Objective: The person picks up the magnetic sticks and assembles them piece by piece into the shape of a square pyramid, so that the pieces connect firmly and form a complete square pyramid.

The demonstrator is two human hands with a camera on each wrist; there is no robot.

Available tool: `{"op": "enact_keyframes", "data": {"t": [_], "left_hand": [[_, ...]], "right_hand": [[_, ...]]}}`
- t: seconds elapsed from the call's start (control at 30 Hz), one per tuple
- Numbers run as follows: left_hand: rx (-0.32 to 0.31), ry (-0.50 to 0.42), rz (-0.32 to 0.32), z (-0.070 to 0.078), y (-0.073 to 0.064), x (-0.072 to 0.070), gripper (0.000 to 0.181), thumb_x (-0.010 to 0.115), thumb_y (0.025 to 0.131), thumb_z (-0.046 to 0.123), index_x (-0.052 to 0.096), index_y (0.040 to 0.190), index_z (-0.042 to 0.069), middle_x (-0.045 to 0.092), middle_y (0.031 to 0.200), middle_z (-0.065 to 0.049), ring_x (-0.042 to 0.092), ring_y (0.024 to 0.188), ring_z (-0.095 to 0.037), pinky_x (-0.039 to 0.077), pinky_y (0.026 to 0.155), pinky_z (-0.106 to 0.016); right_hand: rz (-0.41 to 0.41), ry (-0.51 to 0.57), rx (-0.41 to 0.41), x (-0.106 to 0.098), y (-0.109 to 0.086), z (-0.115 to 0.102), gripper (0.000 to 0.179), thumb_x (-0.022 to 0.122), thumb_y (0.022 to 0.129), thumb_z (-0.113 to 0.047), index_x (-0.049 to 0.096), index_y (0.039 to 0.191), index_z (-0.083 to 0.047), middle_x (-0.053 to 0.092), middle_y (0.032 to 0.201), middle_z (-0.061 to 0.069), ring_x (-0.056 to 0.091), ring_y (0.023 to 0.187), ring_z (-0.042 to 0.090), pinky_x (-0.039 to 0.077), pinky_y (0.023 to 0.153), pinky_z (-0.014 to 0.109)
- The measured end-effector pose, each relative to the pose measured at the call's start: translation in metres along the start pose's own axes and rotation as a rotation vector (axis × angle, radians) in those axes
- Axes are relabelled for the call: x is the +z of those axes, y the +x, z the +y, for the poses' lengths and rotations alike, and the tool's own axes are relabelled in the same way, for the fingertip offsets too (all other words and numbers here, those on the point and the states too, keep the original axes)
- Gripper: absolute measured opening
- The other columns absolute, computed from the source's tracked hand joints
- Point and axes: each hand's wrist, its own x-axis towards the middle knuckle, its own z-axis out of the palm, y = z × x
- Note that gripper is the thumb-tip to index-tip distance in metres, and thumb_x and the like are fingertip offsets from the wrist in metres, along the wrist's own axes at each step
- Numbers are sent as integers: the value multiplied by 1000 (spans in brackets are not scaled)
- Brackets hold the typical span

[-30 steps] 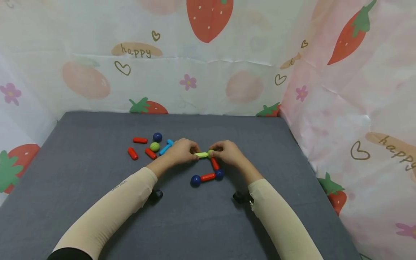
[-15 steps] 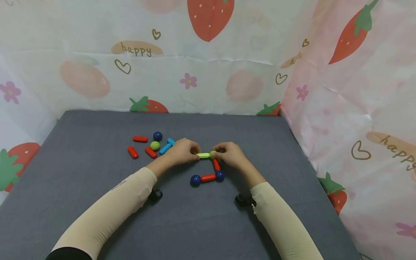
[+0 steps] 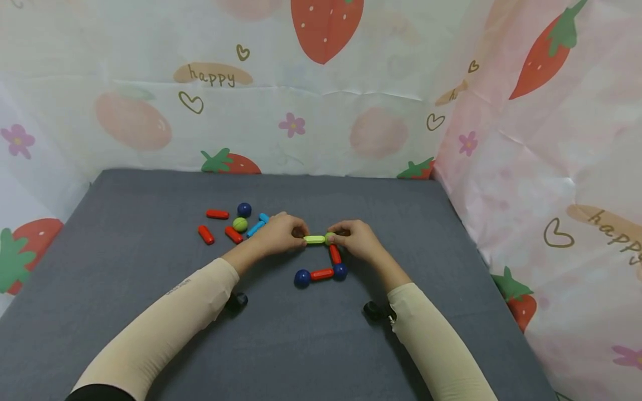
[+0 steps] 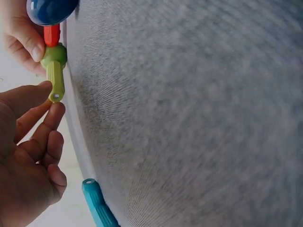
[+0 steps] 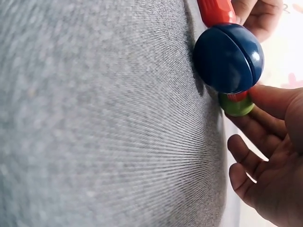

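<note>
My left hand [image 3: 282, 233] pinches the left end of a yellow-green rod [image 3: 314, 239] between thumb and finger. That rod's other end meets a green ball [image 4: 55, 55], which my right hand [image 3: 355, 236] holds between thumb and fingers. From the green ball a red rod [image 3: 335, 254] runs toward the front to a blue ball [image 5: 228, 58]. A second red rod [image 3: 322, 274] leads left from there to another blue ball [image 3: 302, 278]. These pieces form one joined, hook-shaped chain. In the right wrist view the nearer blue ball hides part of the green one.
Left of my left hand lie several loose red rods [image 3: 217, 214], a blue ball [image 3: 244, 210], a green ball [image 3: 240, 224] and blue rods [image 3: 256, 229]. A grey cloth [image 3: 301, 345] covers the table. Printed curtains [image 3: 321, 111] stand behind and at both sides.
The joined chain's far end and my right hand have shifted slightly to the right. Both hands keep their grip on the green ball and the yellow-green rod.
</note>
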Motion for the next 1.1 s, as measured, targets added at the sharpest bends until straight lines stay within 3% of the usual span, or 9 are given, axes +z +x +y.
{"op": "enact_keyframes", "data": {"t": [0.23, 0.5, 0.77, 1.1], "left_hand": [[33, -12, 32, -3, -8, -10, 23, 77, 94, 26, 77, 115, 16, 75, 109, 3, 57, 107, -22, 44, 95, -43], [35, -2, 61, -9, -28, -33, 27, 77, 93, 23, 76, 118, 12, 75, 113, -2, 57, 110, -26, 44, 98, -45], [-33, -3, 109, -25, -56, -55, 27, 75, 95, 23, 75, 119, 12, 74, 115, -5, 53, 110, -27, 47, 90, -43], [-128, -8, 185, -62, -81, -73, 33, 73, 97, 22, 71, 127, 8, 70, 124, -9, 50, 114, -30, 47, 91, -49]], "right_hand": [[-1, 19, 2, 1, -1, 0, 28, 74, 96, -32, 77, 119, -16, 76, 111, 1, 68, 95, 16, 54, 82, 36], [-9, 21, -2, 1, -1, 1, 28, 73, 97, -31, 76, 120, -17, 75, 113, 1, 68, 99, 17, 54, 85, 37], [-11, 18, -1, 1, -2, 1, 29, 73, 97, -32, 76, 121, -17, 75, 113, 1, 67, 99, 17, 54, 86, 36], [-12, 38, 5, 1, -2, 1, 27, 73, 96, -32, 77, 120, -18, 74, 114, 1, 66, 100, 19, 52, 88, 38]]}}
